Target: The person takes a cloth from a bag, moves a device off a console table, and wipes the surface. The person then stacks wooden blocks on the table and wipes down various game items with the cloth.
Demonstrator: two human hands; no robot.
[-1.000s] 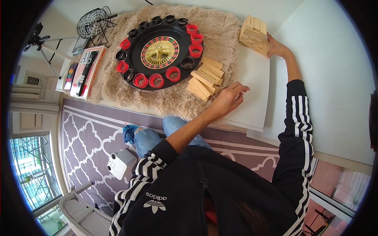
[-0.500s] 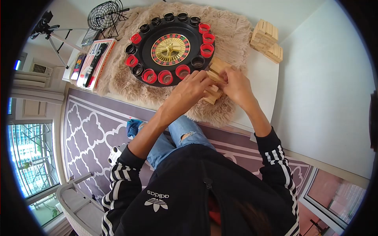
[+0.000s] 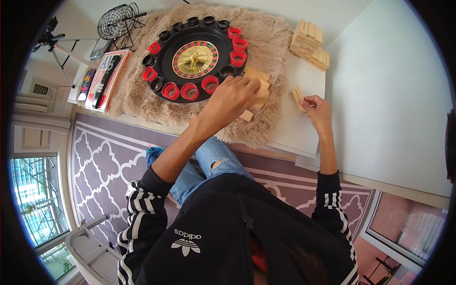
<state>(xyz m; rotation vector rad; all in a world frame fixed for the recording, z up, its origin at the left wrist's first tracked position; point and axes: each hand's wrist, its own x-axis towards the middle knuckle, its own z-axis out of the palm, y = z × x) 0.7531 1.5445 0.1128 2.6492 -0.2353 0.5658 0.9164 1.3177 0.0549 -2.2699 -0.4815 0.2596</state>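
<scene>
Pale wooden blocks (image 3: 257, 74) lie in a loose pile on the fur throw, beside the roulette wheel's lower right rim. My left hand (image 3: 233, 96) is over this pile with its fingers curled in; its fingertips and anything between them are hidden. One loose wooden block (image 3: 246, 116) lies just below that hand. On the bare white tabletop to the right, my right hand (image 3: 317, 112) pinches the near end of a small row of wooden blocks (image 3: 297, 98) standing side by side.
Red and black shot glasses ring the roulette wheel (image 3: 166, 59) on the fur throw (image 3: 270, 38). More wooden blocks (image 3: 308, 40) are stacked at the white table's (image 3: 311, 135) far right. A wire cage (image 3: 118, 21), a boxed book (image 3: 114, 78) and a tripod (image 3: 66, 50) stand left.
My right hand has moved right, from the pile on the fur to the white tabletop, where a small row of wooden blocks now stands. My left hand stays by the pile.
</scene>
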